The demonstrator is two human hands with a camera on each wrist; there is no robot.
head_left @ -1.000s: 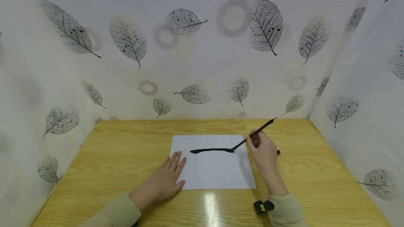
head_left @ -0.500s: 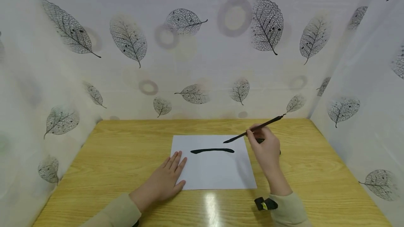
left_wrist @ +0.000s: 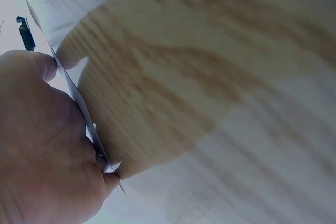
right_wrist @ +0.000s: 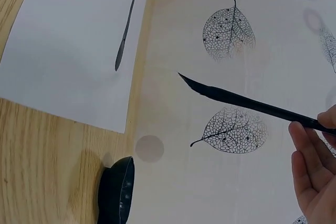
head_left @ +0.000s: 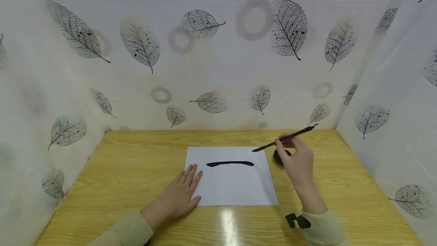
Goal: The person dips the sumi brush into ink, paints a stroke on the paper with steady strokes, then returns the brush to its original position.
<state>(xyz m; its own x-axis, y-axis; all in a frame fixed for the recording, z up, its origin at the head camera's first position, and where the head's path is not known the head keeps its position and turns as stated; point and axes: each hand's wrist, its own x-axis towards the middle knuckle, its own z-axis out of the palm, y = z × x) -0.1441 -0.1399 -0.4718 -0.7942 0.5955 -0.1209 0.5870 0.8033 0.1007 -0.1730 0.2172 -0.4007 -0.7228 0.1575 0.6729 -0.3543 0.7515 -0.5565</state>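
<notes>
The left hand (head_left: 177,196) lies flat at the left edge of the white paper (head_left: 232,187), its fingers straight and a little spread, and it holds no thing. The right hand (head_left: 297,158) grips a dark brush (right_wrist: 236,98) between the thumb and the fingers. The brush is tilted, with its hair tip toward the upper right part of the paper; in the right wrist view this tip is in the air, not touching the sheet. On the paper there is one thick black stroke (head_left: 230,163), which goes from left to right across the upper half. Just beside the right edge of the paper stands a small black bowl (right_wrist: 111,192), partly hidden by the right hand in the head view. All this is on a wooden table (head_left: 129,162), and behind it hangs a pale cloth (head_left: 218,67) with printed leaves
</notes>
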